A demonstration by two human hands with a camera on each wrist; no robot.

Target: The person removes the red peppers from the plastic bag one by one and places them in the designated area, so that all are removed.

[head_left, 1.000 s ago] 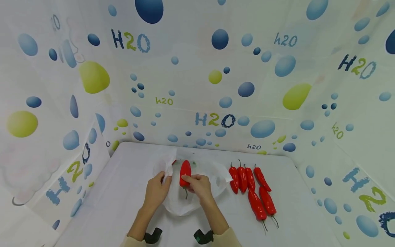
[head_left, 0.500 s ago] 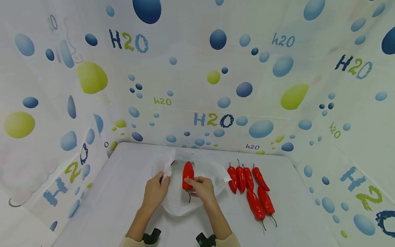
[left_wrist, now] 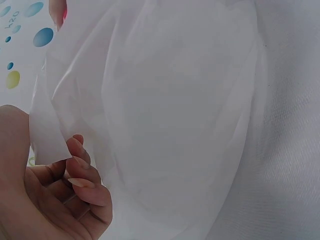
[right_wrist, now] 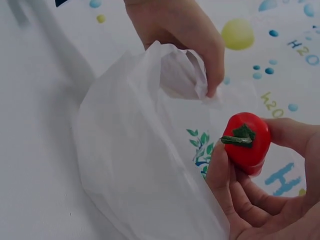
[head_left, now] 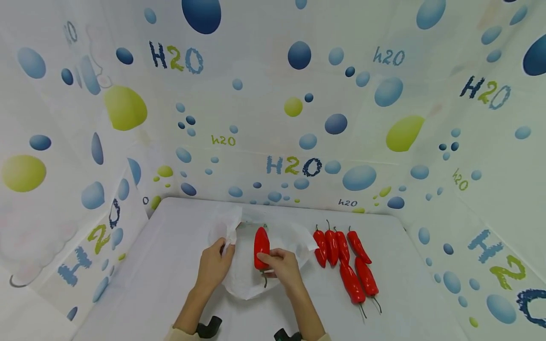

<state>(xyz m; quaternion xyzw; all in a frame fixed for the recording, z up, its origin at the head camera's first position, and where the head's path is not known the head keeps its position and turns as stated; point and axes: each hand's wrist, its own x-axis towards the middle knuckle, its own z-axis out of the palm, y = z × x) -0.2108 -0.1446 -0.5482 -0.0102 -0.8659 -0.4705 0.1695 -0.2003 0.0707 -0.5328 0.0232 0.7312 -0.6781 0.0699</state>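
A thin white plastic bag (head_left: 245,290) lies on the table, its mouth held up and apart. My left hand (head_left: 214,266) grips the bag's left edge, fingers curled round the thin film, as the left wrist view also shows with the bag edge (left_wrist: 50,132) between thumb and fingers. Over the bag, my right hand (head_left: 285,269) pinches a red pepper (head_left: 261,241) between thumb and fingers, its green stem toward me. In the right wrist view the pepper (right_wrist: 247,150) shows stem end first beside the bag's rim (right_wrist: 175,145). What lies inside the bag is mostly hidden.
Several red peppers (head_left: 352,284) lie in a group on the white table (head_left: 170,246) right of the bag. A curtain (head_left: 256,94) with blue and green spots stands behind and at both sides. A green leaf print (right_wrist: 200,142) shows near the bag's mouth.
My right hand has drawn the pepper a little toward me and to the right over the bag. The left hand keeps its grip on the bag's edge.
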